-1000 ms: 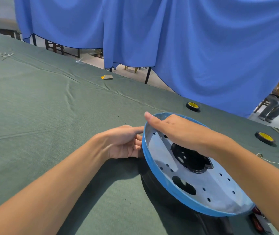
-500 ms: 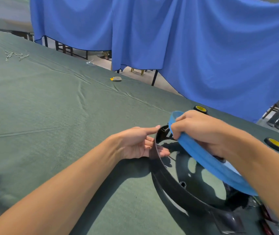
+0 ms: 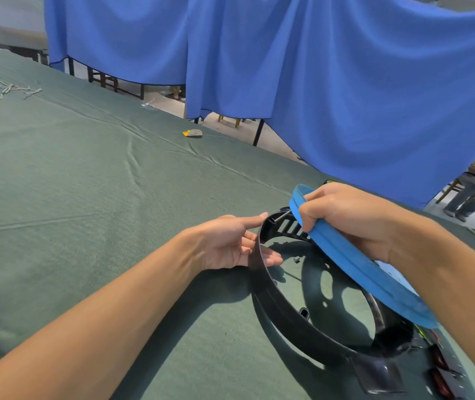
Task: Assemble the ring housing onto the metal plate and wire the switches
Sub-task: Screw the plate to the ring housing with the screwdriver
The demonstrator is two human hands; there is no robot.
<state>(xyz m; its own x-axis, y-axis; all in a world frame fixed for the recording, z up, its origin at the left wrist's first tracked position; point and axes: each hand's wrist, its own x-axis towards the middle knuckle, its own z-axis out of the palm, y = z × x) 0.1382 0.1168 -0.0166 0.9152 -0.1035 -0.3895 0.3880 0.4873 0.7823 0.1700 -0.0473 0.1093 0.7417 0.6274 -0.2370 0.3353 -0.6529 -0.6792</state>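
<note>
At the far left of the green-clothed bench (image 3: 86,174) lies a small tangle of pale string (image 3: 18,89), and further along near the back edge sits a little yellow and grey scrap (image 3: 192,133), with a blue curtain (image 3: 345,82) hanging behind. The left hand (image 3: 230,243) reaches in at the black ring housing (image 3: 302,321), which lies flat on the bench cloth; its fingers (image 3: 270,258) are nearly straight and slightly apart, lying inside the ring's left wall while the topmost digit touches the upper rim. The right hand (image 3: 345,220) holds the blue-rimmed metal plate (image 3: 354,267) tilted above the ring's right half, fingers curled over the rim and clamped on it. Red-topped switches (image 3: 438,362) lie at the lower right beside the ring, and a person's legs (image 3: 467,197) show past the curtain
</note>
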